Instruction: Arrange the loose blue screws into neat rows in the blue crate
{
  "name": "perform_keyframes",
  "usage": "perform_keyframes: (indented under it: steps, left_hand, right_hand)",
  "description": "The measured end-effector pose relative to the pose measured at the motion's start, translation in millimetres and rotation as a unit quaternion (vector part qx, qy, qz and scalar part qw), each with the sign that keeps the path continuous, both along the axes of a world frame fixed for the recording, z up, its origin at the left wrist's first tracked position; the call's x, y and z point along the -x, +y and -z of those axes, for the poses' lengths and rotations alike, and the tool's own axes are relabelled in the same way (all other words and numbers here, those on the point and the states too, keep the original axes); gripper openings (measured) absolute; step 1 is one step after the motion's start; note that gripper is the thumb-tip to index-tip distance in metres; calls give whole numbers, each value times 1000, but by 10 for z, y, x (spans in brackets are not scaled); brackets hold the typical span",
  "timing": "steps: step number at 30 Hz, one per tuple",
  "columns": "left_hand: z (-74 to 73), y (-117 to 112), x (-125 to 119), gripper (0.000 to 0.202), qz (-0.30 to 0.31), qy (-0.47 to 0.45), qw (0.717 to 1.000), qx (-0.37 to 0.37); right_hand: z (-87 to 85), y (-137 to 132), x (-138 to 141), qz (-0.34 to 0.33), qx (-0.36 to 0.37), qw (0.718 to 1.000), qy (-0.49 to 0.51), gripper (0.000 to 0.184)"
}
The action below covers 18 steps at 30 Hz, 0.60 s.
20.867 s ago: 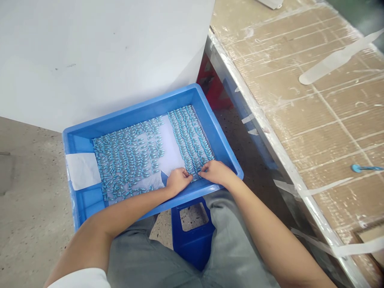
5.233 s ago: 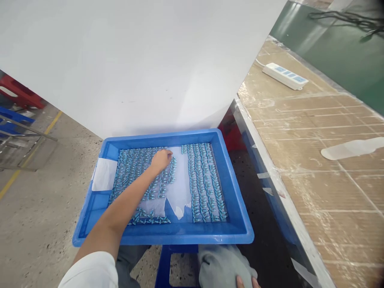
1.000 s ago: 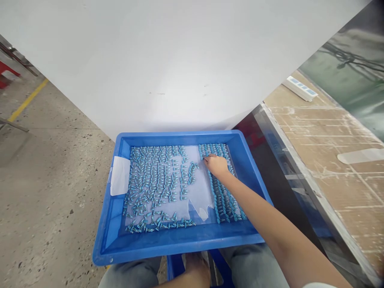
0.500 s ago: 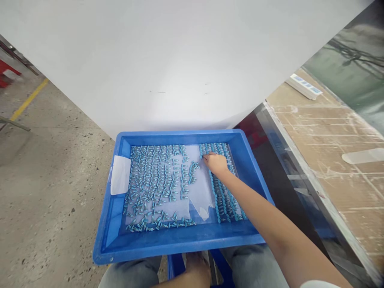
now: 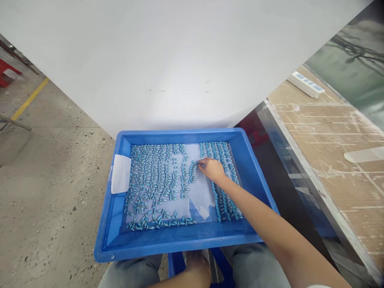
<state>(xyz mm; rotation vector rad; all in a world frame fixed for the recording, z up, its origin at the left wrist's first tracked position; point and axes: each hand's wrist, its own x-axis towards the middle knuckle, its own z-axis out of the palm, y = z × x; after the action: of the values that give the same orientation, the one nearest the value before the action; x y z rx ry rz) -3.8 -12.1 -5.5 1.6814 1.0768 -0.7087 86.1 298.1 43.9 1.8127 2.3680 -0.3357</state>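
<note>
A blue plastic tray [image 5: 192,240] holds many small blue-headed metal parts [image 5: 156,172]. Their left-hand group is loosely arranged, while tight rows [image 5: 220,200] run along the right. Between the two groups is a short curved line of parts [image 5: 191,174]. My right hand [image 5: 211,170] reaches in from the right, thumb and forefinger pinched on a part at the upper end of that curve. The part itself is mostly hidden by the fingertips. Below the tray's near edge, between my knees, is my left hand [image 5: 196,266]; its fingers are hidden.
White paper [image 5: 120,174] hangs over the tray's left wall. Behind the tray rises a large white panel [image 5: 180,60]. To the right is a worn brown tabletop [image 5: 333,132] with a white strip-shaped object [image 5: 307,85]. Speckled floor [image 5: 60,180] shows at left.
My right hand has moved left and slightly toward me, from the top of the right-hand rows to the curved line of parts. My left hand stays below the tray.
</note>
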Motion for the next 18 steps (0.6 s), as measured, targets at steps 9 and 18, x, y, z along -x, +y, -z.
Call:
perform_keyframes:
  steps: [9, 18]
  left_hand:
    - [-40, 3, -5, 60, 33, 7, 999, -11]
    - [-57, 33, -3, 58, 12, -3, 1000, -7]
  right_hand:
    - [13, 67, -82, 0, -11, 1000, -29, 34]
    - [-5, 176, -147, -4, -20, 999, -27, 35]
